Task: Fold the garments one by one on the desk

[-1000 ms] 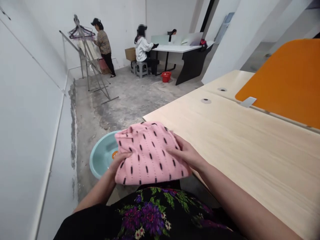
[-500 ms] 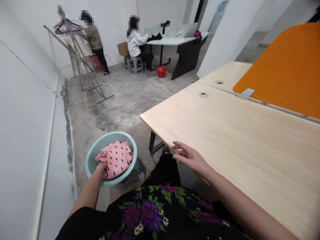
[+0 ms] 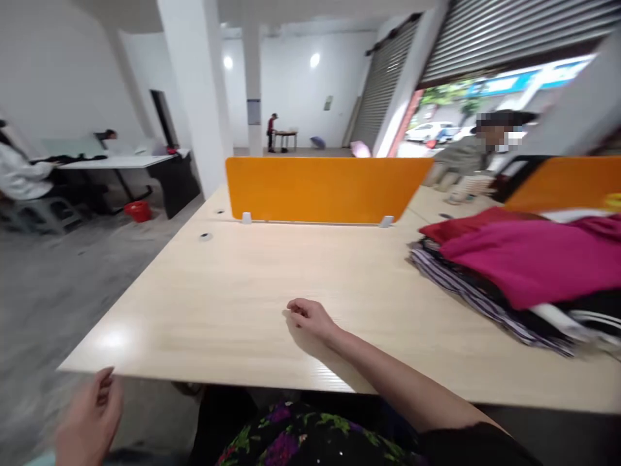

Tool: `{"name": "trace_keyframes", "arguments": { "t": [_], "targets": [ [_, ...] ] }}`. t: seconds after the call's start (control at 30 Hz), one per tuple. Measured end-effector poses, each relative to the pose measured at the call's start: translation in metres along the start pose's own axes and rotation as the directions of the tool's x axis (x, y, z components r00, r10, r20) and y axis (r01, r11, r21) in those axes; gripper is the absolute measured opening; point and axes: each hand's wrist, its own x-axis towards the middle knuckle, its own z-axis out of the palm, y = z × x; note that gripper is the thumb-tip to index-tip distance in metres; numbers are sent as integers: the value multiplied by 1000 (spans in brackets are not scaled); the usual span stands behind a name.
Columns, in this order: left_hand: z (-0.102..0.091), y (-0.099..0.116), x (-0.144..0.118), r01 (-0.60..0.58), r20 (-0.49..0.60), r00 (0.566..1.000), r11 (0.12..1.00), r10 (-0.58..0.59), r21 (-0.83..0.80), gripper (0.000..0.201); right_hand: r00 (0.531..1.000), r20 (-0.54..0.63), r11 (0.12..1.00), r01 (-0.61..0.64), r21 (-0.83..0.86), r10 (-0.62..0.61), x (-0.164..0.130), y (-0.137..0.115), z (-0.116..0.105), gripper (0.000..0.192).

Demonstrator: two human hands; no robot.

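The right hand (image 3: 310,318) rests on the pale wood tabletop (image 3: 233,304), its grip loosely curled with fingers together and nothing in it. The left hand (image 3: 90,421) hangs below the tabletop's near edge, blurred, its grip half apart and empty. Well off to the right of the right grip lies a pile of clothes (image 3: 524,272), magenta on top; beyond it stands an orange divider (image 3: 320,189)

Left hand (image 3: 90,421) has released the pink garment.
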Motion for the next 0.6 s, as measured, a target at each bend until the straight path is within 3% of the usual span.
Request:
{"name": "trace_keyframes", "arguments": {
  "t": [0.1,0.2,0.3,0.4,0.5,0.53,0.57,0.6],
  "targets": [
    [63,115,25,-174,96,970,913,224,-368,41,990,-91,990,100,-97,-109,-2,7,-10,24],
    [133,231,20,-65,333,876,769,349,-636,44,955,-212,963,161,-218,-207,-1,9,-19,28],
    [194,303,2,29,405,832,698,381,-716,42,910,-334,945,150,-290,-247,2,13,-46,31],
    [228,323,-7,-182,398,742,734,539,-654,35,845,-460,926,101,-364,-273,0,23,-101,34],
    [237,317,-2,-381,421,634,735,649,-561,31,746,-608,903,-19,-429,-273,-18,35,-177,33],
    [238,314,1,-396,430,626,741,650,-543,32,693,-667,888,-87,-452,-272,-27,39,-205,35],
    [238,312,3,-402,443,622,749,646,-527,32,580,-758,814,-259,-520,-299,-38,43,-233,36],
    [238,310,5,-406,455,619,756,641,-512,32,504,-806,711,-439,-550,-312,-49,46,-259,43]
  ]
}}
